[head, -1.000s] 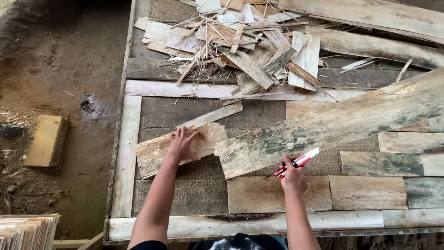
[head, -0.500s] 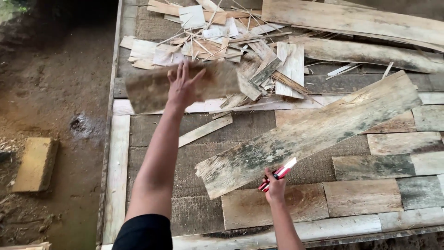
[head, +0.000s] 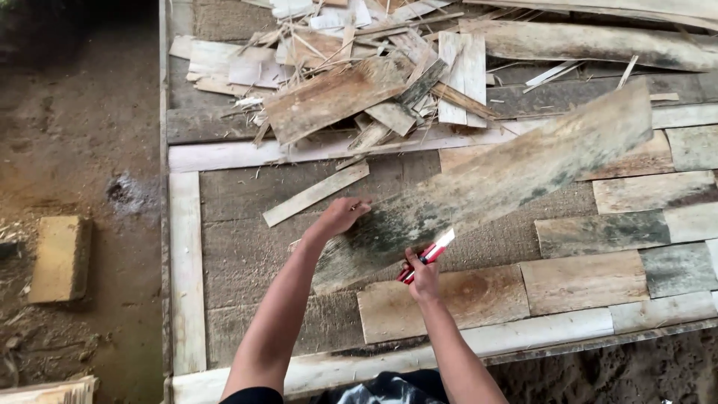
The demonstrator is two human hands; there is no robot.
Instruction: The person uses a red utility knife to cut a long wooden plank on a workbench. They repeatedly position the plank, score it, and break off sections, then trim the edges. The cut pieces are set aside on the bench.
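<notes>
Left hand [head: 340, 217] has let go of the short offcut it was tossing; that piece [head: 333, 97] now lies on the scrap pile [head: 374, 60] beyond the long sheet. The hand is back, fingers flat on the near-left end of the long grey mouldy veneer sheet [head: 493, 183]. Right hand [head: 425, 278] grips a red-and-white cutter [head: 426, 256] at the sheet's near edge. Looks like trimming carries on. Sheet lies diagonally on a veneer-patchwork desk [head: 185, 247]; left of it, dirt floor and a wooden block [head: 60, 258].
</notes>
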